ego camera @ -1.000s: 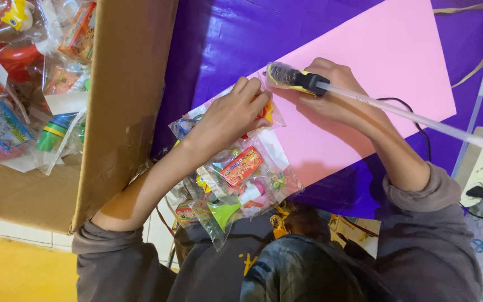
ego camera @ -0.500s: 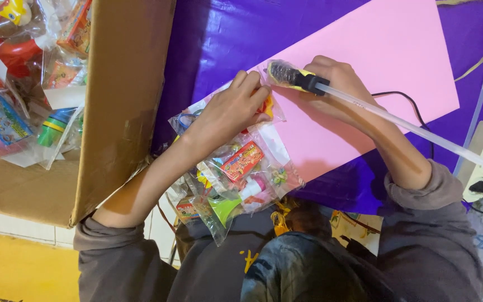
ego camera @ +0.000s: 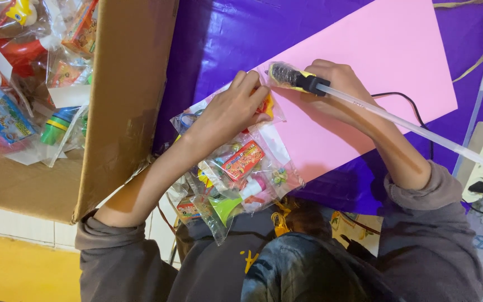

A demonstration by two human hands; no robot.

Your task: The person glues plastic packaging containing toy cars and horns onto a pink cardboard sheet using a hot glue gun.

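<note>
Two hands (ego camera: pixel 286 100), one glue gun (ego camera: pixel 294 78), one toy packet (ego camera: pixel 241 168)

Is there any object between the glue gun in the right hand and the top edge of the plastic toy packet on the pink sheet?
Nothing visible. The right hand holds the glue gun over the pink sheet, beside the toy packet. The left hand presses on the packet, its fingertips close to the gun's tip.

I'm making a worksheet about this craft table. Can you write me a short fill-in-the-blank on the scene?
1. The right hand holds a glue ____.
2. The left hand presses on a clear ____ of small toys.
3. The big sheet under both hands is ____ in colour.
4. Left of the hands stands a ____ box.

Missing words: gun; bag; pink; cardboard
</note>
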